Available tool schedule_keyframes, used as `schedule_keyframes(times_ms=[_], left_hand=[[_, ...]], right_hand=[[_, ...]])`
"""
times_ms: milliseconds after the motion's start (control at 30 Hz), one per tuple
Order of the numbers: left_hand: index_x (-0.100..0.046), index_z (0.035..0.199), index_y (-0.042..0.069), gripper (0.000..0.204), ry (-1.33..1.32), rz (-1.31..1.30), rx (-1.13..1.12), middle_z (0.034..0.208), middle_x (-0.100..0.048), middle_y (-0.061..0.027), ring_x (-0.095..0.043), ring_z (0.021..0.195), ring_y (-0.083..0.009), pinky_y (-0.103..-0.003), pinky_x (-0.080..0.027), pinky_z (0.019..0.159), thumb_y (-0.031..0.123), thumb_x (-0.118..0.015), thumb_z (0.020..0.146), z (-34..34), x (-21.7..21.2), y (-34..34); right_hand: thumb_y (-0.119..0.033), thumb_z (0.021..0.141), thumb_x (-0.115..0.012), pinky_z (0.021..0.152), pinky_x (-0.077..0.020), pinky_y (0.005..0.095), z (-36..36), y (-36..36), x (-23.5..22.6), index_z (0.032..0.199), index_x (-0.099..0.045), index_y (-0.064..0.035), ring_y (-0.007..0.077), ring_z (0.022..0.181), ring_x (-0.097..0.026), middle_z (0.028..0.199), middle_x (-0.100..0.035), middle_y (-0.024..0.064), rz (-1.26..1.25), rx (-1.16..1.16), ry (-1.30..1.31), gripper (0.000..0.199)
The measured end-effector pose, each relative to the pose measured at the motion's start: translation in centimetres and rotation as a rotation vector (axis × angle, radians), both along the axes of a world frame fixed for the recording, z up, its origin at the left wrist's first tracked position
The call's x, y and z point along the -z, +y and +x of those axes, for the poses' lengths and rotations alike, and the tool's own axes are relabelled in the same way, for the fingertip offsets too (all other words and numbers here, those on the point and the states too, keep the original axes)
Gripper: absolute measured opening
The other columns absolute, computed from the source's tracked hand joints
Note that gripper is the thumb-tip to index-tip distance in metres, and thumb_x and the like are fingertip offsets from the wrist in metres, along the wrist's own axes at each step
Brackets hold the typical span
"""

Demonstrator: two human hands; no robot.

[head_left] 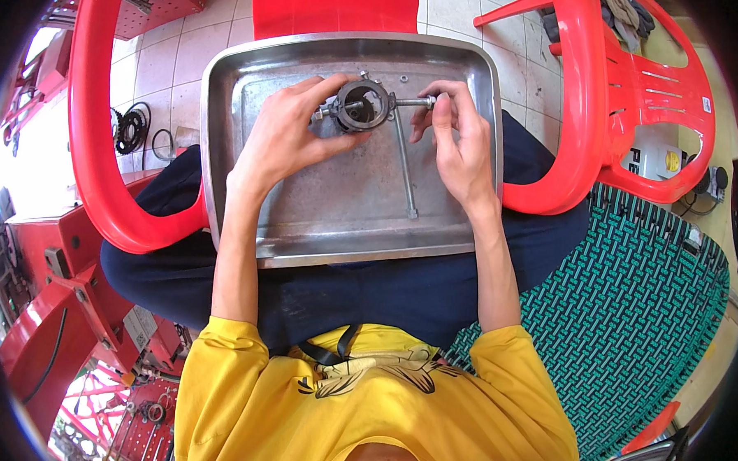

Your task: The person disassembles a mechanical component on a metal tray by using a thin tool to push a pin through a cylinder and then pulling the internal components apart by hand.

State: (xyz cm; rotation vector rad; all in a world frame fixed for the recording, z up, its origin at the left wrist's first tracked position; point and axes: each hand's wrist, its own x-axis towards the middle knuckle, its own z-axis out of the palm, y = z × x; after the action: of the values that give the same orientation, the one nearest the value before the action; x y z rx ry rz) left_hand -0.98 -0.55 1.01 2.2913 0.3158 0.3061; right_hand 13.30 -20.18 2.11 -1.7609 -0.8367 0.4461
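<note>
A dark metal ring clamp is held over the metal tray, its round opening facing up. My left hand grips it from the left, thumb along the near side and fingers around the far side. A bolt sticks out from the clamp's right side. At its outer end my right hand closes thumb and fingers on the bolt. More threaded hardware shows at the clamp's left, partly hidden by my left hand. A long thin bolt lies in the tray below the clamp.
A small nut lies toward the tray's far side. The tray rests across my legs and a red plastic chair. Another red chair stands at the right, above a green woven seat. Red metal equipment is at the left.
</note>
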Motion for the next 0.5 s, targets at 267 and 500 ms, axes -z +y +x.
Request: schedule_keyframes(times_ms=[267,500], left_hand=[[-0.07,0.129,0.0,0.069,-0.007,0.017,0.002,0.117,-0.076,-0.0203,-0.075,0.108,-0.0309,-0.041,-0.056,0.1,0.024,-0.093,0.069,-0.2,0.1,0.1],[-0.069,0.131,0.0,0.069,0.009,0.035,0.009,0.119,-0.075,-0.021,-0.074,0.111,-0.0327,-0.042,-0.055,0.101,0.025,-0.092,0.071,-0.1,-0.1,0.0]], right_hand=[[-0.032,0.113,-0.048,0.062,-0.0505,0.0313,0.9,-0.7,0.0,0.105,-0.06,-0.0029,0.0178,0.067,-0.069,0.073,-0.066,0.0091,-0.179,-0.094,-0.02,0.033],[-0.041,0.114,-0.043,0.059,-0.0481,0.0318,0.0,0.1,-0.3,0.096,-0.06,-0.002,0.0168,0.061,-0.065,0.066,-0.061,0.0091,-0.087,-0.009,-0.008,0.046]])
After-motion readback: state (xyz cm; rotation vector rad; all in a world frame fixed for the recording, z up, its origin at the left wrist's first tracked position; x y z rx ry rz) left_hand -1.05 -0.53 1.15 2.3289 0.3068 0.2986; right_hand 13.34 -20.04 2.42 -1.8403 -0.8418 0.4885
